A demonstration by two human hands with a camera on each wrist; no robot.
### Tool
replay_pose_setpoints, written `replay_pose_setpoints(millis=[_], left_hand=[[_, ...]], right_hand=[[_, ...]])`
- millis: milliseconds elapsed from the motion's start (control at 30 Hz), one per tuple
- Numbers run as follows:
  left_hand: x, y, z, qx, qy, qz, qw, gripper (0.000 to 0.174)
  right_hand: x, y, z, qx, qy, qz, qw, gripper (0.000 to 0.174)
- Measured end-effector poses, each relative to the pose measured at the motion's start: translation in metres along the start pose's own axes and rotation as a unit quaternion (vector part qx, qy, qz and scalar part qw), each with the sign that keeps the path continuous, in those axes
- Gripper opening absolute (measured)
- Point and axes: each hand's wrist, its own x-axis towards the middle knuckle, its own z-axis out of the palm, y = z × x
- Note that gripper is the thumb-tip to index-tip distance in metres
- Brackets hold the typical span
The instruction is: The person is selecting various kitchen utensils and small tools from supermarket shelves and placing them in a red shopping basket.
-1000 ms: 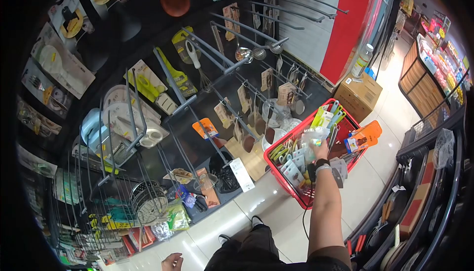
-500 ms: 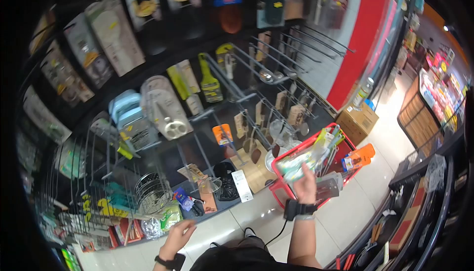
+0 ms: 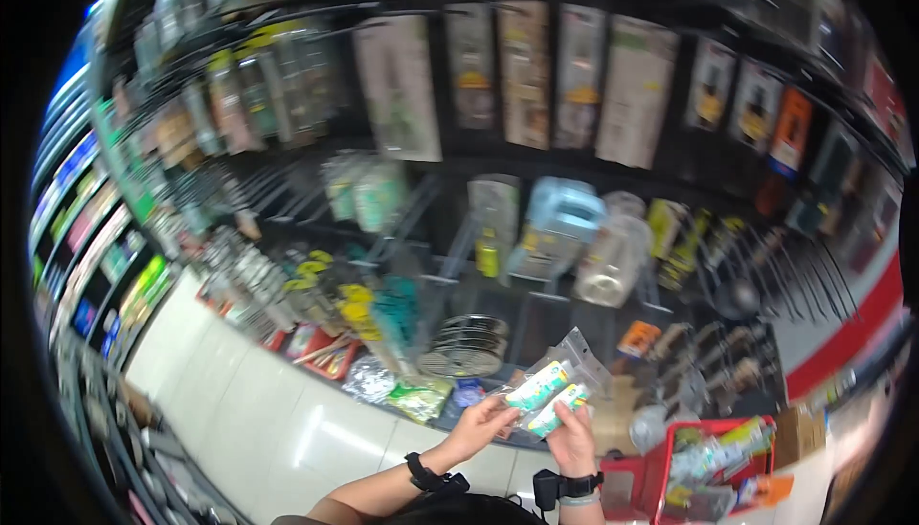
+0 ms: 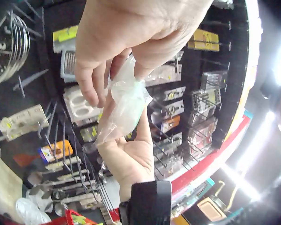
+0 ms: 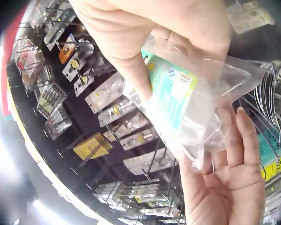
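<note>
Between the curled fingers and thumb of the left hand, one edge of a clear packet is pinched. The right hand pinches the other edge, its thumb pressed on the green-and-white card inside. Both hands hold the packet in the air before a rack of hanging goods, blurred. A metal steamer sits beyond the packet, and a red basket stands on the floor to the right.
</note>
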Motion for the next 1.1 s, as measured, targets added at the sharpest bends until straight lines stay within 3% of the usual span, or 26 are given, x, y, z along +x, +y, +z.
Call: replay_pose_setpoints(millis=[100,267,400,467,667,733,1100], left_hand=[[-0.017,0.012,-0.03,-0.051,0.053,0.094,0.993,0.034],[-0.044,0.019,-0.094,-0.1,0.147,0.157,0.972,0.031],[-0.062,0.066,-0.156,-0.177,0.305,0.275,0.894,0.026],[-0.064,0.08,-0.197,-0.208,0.334,0.296,0.87,0.029],[-0.051,0.127,-0.262,-0.221,0.339,0.357,0.842,0.023],[-0.042,0.135,-0.275,-0.231,0.326,0.359,0.843,0.022],[-0.034,0.147,-0.303,-0.24,0.313,0.342,0.853,0.029]], right_hand=[[0.008,0.021,0.036,-0.021,-0.029,0.047,0.998,0.037],[0.017,0.068,0.076,-0.084,-0.061,0.071,0.992,0.036],[0.016,0.088,0.08,-0.071,-0.058,0.111,0.99,0.032],[0.02,0.096,0.068,-0.039,-0.022,0.114,0.992,0.029],[0.012,0.088,0.068,-0.031,-0.038,0.099,0.994,0.024],[0.011,0.087,0.061,-0.014,-0.005,0.09,0.996,0.025],[0.001,0.085,0.042,-0.046,0.024,0.057,0.997,0.026]])
